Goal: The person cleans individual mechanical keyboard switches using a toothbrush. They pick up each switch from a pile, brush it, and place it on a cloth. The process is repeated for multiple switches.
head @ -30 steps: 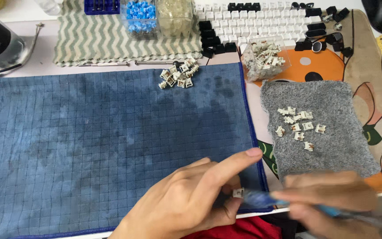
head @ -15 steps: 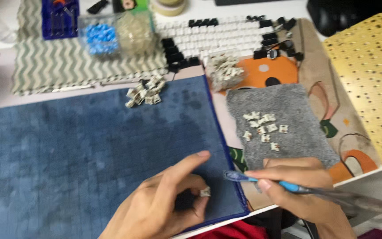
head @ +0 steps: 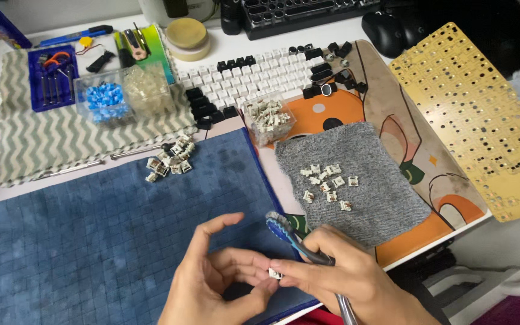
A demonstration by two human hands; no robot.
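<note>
Head view: left hand [head: 215, 286] & right hand [head: 347, 280] meet at bottom centre, fingertips pinching a small switch [head: 275, 274] over the blue mat [head: 91, 241] near its right edge. Right also grips a blue-tipped brush [head: 290, 236]. Mat's left half lies open.

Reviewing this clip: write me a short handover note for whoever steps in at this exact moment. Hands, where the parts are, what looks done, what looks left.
Left hand: fingers pinch a small key switch.
Right hand: meets the left at the switch and grips a blue-tipped brush, tip pointing up.
Parts: a loose group of switches lies on the grey cloth; another pile on the blue mat; more in a clear box.
Done: cannot tell which switches are treated.
Left: the switch in hand; probably one of the two loose groups.
</note>
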